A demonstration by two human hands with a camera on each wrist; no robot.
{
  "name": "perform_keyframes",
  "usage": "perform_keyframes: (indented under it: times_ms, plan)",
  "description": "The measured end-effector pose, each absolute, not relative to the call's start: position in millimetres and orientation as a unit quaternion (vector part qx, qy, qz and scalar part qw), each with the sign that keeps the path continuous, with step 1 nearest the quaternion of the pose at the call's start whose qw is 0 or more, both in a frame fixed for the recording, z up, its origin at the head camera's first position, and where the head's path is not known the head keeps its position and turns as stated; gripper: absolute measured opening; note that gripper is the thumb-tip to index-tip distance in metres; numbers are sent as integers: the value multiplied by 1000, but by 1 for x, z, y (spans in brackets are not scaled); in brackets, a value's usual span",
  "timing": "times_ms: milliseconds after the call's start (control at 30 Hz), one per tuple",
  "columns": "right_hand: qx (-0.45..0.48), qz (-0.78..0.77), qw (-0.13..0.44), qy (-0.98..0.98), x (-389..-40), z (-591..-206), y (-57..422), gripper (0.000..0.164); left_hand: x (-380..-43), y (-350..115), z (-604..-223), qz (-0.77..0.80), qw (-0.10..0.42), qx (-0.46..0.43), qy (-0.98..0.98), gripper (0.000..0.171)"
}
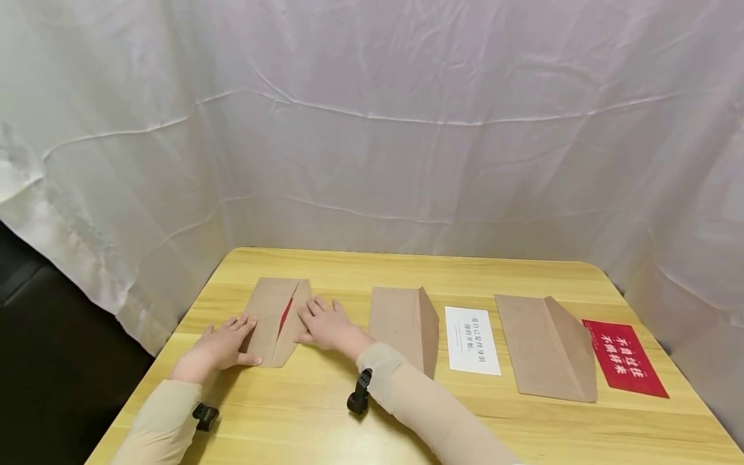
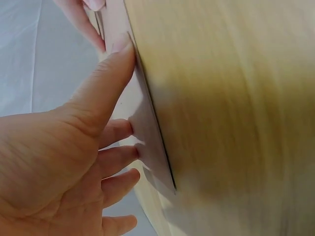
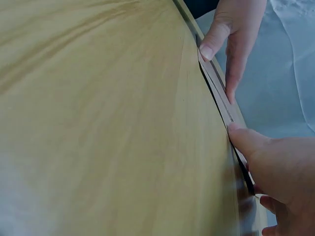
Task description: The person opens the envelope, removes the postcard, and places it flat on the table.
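Observation:
A brown paper envelope (image 1: 268,316) lies at the table's left, its flap (image 1: 298,316) folded over and lifted a little. A sliver of red card (image 1: 285,315) shows in the gap beneath the flap. My left hand (image 1: 223,345) rests on the envelope's left side, thumb near its front edge and fingers spread; the left wrist view shows thumb and fingertips touching the paper. With spread fingers, my right hand (image 1: 330,326) touches the flap's right edge. In the right wrist view, the right thumb (image 3: 246,140) lies against the envelope's edge, and some fingertips are hidden.
To the right lie a second brown envelope (image 1: 395,320) with its flap out, a white card (image 1: 472,340) with dark writing, a third brown envelope (image 1: 537,349) and a red card (image 1: 624,357) with white writing. A pale curtain (image 1: 407,161) hangs behind the wooden table (image 1: 302,420).

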State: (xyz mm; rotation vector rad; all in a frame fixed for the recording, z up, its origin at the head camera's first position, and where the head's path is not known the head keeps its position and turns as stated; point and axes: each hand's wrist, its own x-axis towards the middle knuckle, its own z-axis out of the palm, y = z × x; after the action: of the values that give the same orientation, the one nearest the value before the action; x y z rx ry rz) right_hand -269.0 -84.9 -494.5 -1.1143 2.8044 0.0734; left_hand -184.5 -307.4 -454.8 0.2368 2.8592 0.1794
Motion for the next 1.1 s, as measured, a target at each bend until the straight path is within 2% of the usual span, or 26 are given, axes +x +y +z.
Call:
perform_keyframes:
  times_ms: [433, 700, 967, 1100]
  plan:
    - [-398, 14, 128, 908, -290, -488, -90, 93, -191, -303, -452, 96, 146, 66, 982, 97]
    - [-400, 22, 132, 907, -294, -490, -91, 95, -197, -295, -458, 134, 141, 27, 980, 97]
    - [-399, 20, 130, 908, -293, -490, -91, 94, -202, -278, -467, 130, 109, 47, 984, 82]
    - [-400, 17, 128, 907, -291, -489, -90, 94, -202, -269, -467, 121, 99, 48, 986, 81]
